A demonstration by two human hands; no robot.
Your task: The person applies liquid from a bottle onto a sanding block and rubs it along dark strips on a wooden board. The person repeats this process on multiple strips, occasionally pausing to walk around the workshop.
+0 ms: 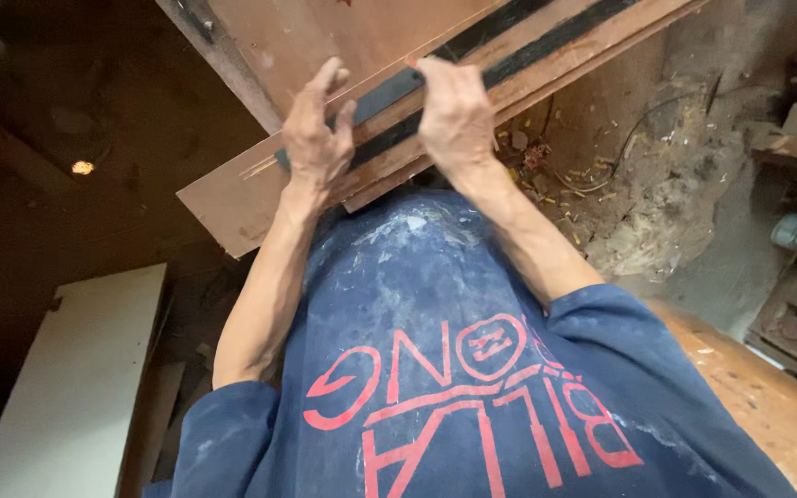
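While both hands press down at upper centre of the frame, the left hand [317,138] lies with fingers spread and the right hand [454,115] curls onto a black strip [518,57], seemingly to pin it flat along the brown wooden board [232,194]. Sawdust [657,212] litters the floor at right.

A brown wooden board [232,198] carries two black strips [518,41] lying along it.
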